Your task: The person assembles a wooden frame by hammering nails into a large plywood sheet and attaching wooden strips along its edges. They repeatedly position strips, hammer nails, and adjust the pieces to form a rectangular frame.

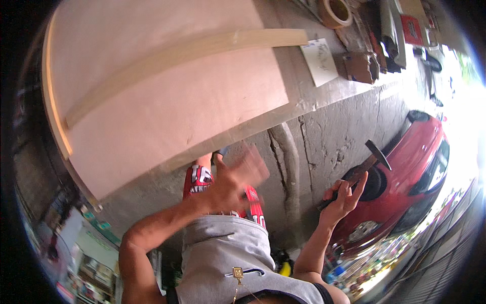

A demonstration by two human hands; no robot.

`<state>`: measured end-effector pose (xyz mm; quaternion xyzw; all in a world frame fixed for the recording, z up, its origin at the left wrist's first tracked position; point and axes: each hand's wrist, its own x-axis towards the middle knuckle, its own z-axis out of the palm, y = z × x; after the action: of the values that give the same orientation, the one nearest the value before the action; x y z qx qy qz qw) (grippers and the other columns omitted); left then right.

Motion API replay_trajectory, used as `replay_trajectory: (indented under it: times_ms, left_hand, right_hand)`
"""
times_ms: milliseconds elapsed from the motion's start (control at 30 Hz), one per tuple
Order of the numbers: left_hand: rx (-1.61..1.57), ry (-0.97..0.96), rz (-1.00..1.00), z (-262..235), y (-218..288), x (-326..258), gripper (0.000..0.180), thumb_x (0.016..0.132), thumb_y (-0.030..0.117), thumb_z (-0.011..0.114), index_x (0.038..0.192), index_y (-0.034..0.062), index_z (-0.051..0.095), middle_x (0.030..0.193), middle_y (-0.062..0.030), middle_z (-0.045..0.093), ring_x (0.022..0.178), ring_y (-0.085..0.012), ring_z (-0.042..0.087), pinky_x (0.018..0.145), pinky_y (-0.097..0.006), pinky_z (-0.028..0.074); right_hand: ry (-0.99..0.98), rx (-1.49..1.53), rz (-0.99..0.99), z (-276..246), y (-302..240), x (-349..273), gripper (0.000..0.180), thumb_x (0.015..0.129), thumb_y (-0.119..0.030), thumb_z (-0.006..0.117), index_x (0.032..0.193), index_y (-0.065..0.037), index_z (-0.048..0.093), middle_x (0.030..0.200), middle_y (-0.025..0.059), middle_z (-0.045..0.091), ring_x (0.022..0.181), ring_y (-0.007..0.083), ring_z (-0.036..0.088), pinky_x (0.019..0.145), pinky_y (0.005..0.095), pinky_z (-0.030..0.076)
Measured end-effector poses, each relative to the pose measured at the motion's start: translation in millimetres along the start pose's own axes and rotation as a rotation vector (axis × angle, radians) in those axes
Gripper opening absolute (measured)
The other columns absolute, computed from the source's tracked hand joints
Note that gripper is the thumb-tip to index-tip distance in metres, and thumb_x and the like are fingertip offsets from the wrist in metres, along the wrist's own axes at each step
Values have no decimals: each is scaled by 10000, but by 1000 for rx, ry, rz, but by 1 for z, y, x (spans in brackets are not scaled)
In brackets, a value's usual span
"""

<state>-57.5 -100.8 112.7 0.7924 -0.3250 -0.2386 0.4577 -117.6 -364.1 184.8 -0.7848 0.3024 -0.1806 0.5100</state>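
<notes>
My right hand (345,196) is wrapped round the handle of a hammer (378,155), index finger stretched out along it. The dark hammer head points up and away, off to the right of my body. In front of my waist is my left hand (228,183), thumb raised. Motion smears its fingers into a reddish-brown blocky shape, and I cannot make out whether it holds anything. Beyond it lies a large pale board (167,121) on a worktable (349,92). A long wooden strip (187,57) lies across the board, and another strip (52,96) runs along its left edge.
A paper sheet (320,62), a tape roll (336,12) and a torn cardboard box (361,68) sit on the table's right part. A red car (405,177) is parked to the right on the cracked concrete floor (329,137). Cluttered goods (96,268) are at lower left.
</notes>
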Motion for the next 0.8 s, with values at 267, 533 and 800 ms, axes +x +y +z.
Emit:
replay_trajectory:
  times_ms: [267,533,800]
  left_hand:
    - [237,410,208,-45,-35,165,135,754,180,684,867,106,690,797,-41,620,794,-226,578,758,-387,408]
    - [675,418,201,-40,-55,278,79,727,190,672,724,113,690,750,-35,662,790,-218,606,760,-395,369]
    - [646,475,259,-41,-69,291,55,729,162,663,725,121,699,720,-41,676,721,-225,638,705,-388,381]
  right_hand:
    - [84,109,180,6,24,-30,614,911,-17,535,1462,-103,280,662,11,524,481,72,453,410,219,367]
    - [57,136,349,5,51,-65,633,878,11,583,1444,-82,315,677,-14,536,502,49,459,426,204,362]
    - [-26,130,358,-17,86,-66,607,888,3,583,1437,-72,336,639,-17,518,489,45,450,414,198,359]
